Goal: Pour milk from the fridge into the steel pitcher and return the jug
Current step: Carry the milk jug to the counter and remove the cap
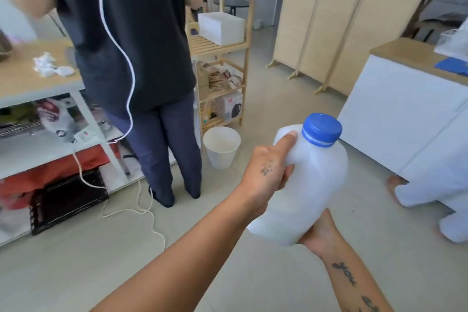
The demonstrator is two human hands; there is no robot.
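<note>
**A:** Status of the milk jug (316, 185)?

**B:** It is off every surface, carried in mid-air over the floor in front of the person carrying it. The body is white and translucent. The blue cap (322, 129) is fitted on the neck. The jug is tilted, with the cap end higher and further from the carrier and the base end lower and closer.

**A:** Left hand (267, 172)?

**B:** It is wrapped round the jug's handle. The thumb lies along the shoulder of the jug, just below the cap. The fingers curl through the handle opening.

**A:** Right hand (320, 234)?

**B:** It is under the base, with the palm against the underside. The jug hides the fingers, so I cannot tell whether they are curled or flat.

**A:** Surroundings?

**B:** To the left, a second person in a black top (131, 33) stands with their back to us at a wood-topped table (22, 81). Crumpled tissue (48, 66) lies on the table, and a white cable (126, 68) hangs down the person's back to the floor. A white bin (221, 147) stands on the floor at the foot of a wooden shelf rack (247, 40). A white box (221, 28) sits on one of the rack's shelves. A folding screen (329, 20) stands beyond. To the right is a white cabinet (405, 114), with someone in white clothing (430, 197) low on the floor beside it.
</note>
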